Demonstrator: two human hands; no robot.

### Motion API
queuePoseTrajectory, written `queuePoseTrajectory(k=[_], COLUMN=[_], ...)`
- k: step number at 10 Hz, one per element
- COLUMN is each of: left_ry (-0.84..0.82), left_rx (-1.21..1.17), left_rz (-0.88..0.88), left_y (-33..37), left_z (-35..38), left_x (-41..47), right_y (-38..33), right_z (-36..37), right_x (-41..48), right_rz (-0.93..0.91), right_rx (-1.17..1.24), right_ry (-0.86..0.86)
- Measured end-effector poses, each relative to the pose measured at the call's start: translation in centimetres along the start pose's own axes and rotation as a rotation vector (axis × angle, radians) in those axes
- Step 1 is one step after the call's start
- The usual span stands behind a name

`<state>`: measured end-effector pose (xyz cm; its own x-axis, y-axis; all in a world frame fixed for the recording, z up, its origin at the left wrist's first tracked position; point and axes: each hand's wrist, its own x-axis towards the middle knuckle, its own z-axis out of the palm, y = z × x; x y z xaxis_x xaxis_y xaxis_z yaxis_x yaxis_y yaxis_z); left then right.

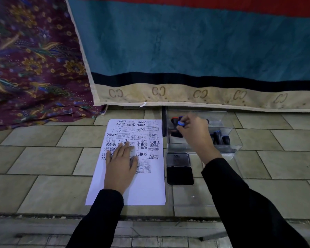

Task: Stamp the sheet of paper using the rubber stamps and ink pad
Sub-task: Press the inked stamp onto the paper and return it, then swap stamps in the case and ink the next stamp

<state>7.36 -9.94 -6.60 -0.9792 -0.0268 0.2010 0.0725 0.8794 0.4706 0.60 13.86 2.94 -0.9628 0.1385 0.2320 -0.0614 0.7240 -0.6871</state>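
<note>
Nearest to me, both forearms are in black sleeves (240, 203) and extend forward over the floor (48, 161). The floor is laid with pale greenish rectangular tiles with dark grout lines. A rougher strip crosses it close to my body.

The sheet of paper (147, 187) lies flat on the tiles, directly ahead. Its near half is blank. Its far half is covered with black stamp prints, among them SAMPLE, FRAGILE, EXPRESS, AIR MAIL, AMENDED and FAX OUT.

My left hand (121, 164) rests palm down on the middle of the sheet, fingers straight and slightly spread, pressing it to the floor.

Just beside the sheet's right edge sits the ink pad (180, 175), open, with its dark pad facing up. Its metal lid (177, 159) is folded back on the far side.

Beyond the lid stands a clear plastic box (236, 140). My right hand (195, 133) is inside its left part, fingers curled around a rubber stamp (181, 123) with a blue cap. The hand is slightly blurred. More dark stamps (219, 136) lie in the box's right part.

Farthest away, a teal blanket (186, 42) with a dark band and a beige border hangs down to the floor. A maroon floral cloth (30, 59) is draped to its left.
</note>
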Motion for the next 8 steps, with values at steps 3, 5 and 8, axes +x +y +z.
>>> queuePoseTrajectory(k=[3,5,8], left_ry=[0.001,-0.002,0.000], left_rx=[-0.008,-0.002,-0.006], left_rz=[-0.010,-0.010,-0.005], left_y=[0.0,0.1,0.1], left_z=[0.0,-0.1,-0.1], left_x=[0.1,0.0,0.0], right_y=[0.8,0.7,4.4], right_z=[2.3,2.6,-2.5], right_x=[1.3,1.0,6.0], right_rz=[-0.002,0.057,0.172], right_rx=[-0.248,-0.184,-0.153], right_ry=[-0.269,-0.321,0.111])
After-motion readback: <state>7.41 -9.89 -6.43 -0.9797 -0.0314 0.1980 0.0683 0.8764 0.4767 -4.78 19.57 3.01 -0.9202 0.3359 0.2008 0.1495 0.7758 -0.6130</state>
